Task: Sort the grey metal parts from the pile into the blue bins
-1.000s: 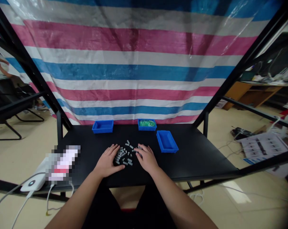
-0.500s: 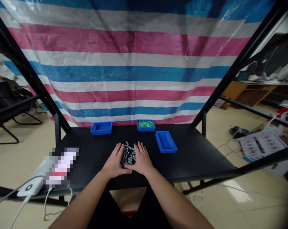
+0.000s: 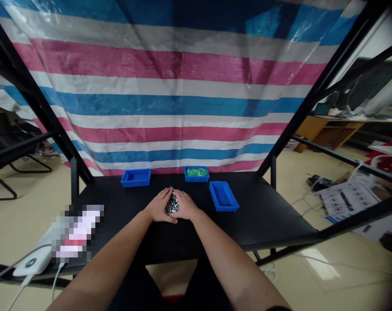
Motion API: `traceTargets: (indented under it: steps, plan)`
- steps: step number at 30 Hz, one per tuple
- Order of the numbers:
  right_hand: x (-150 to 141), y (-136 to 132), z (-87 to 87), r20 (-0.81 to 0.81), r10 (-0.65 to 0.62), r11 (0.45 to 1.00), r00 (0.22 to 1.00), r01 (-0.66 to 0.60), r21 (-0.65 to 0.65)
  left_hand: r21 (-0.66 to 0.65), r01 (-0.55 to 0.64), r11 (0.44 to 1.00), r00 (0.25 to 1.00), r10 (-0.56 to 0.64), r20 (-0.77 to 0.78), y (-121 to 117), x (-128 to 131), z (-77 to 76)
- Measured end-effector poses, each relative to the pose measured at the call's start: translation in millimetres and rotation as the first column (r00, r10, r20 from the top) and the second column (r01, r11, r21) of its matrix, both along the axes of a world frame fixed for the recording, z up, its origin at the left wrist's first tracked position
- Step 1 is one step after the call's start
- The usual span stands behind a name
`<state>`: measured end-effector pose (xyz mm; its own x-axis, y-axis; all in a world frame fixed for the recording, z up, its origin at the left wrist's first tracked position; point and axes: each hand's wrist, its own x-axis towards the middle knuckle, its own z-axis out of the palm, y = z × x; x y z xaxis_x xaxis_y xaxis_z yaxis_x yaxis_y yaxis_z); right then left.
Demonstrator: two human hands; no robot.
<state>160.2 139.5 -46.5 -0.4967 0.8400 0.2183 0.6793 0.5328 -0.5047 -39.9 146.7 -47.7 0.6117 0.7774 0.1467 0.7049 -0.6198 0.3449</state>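
A tight heap of small grey cylindrical parts (image 3: 173, 204) sits on the black table (image 3: 257, 216), near the middle. My left hand (image 3: 159, 206) cups its left side and my right hand (image 3: 185, 205) cups its right side. The fingertips of both hands meet above the far side of the heap, so most of it is hidden. The parts are too small to tell their exact kind or material.
Three blue plastic bins stand beyond my hands: one at far left (image 3: 135, 177), one holding green pieces (image 3: 196, 174), and one angled at right (image 3: 224, 196). A pixelated object (image 3: 75, 231) and a white corded device (image 3: 32, 263) lie at the left table edge.
My hands have closed together around the parts, pushing them into a smaller, tighter heap. The view has also shifted slightly, with the table sitting a little higher in the frame.
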Motion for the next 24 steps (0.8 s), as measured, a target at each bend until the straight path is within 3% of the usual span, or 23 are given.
traceTargets:
  steps: [7,18,24]
  plan:
    - [3,-1,1.2,-0.051,0.012,0.999,0.999,-0.009,0.049,0.045,-0.022,0.999,0.995,0.017,0.102,-9,0,5.3]
    - [9,-52,12.3,-0.122,0.052,0.998,0.991,-0.046,0.045,0.077,-0.090,0.993,0.981,0.075,0.178,-68,-1,12.9]
    - [6,-55,16.6,-0.131,0.025,0.999,0.991,-0.020,0.041,0.077,-0.097,0.992,0.981,0.083,0.177,-69,0,12.0]
